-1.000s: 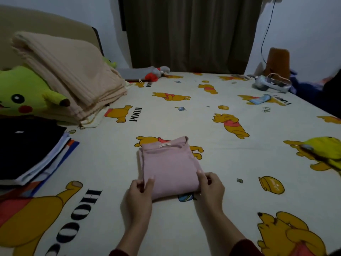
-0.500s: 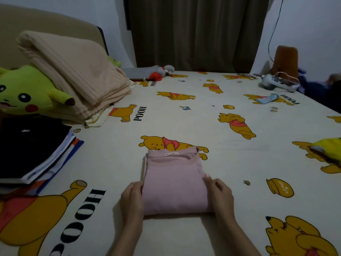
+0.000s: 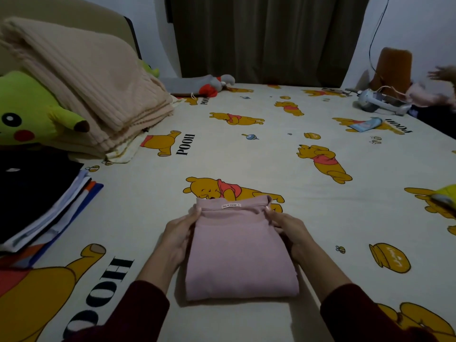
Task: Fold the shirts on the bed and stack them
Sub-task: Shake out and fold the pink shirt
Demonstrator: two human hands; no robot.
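A folded pink shirt (image 3: 240, 248) is lying on the bed (image 3: 283, 156) near the person. The left hand (image 3: 176, 236) and right hand (image 3: 291, 230) are gripping its sides, fingers (image 3: 195, 213) curling over the collar end. A stack (image 3: 37, 196) is sitting at the left.

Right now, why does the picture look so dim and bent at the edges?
Head view: the room is dimly lit, colours muted; the wide lens curves the bed edges; the right edge is motion-blurred; the pink shirt between the left hand and right hand stays fairly sharp.
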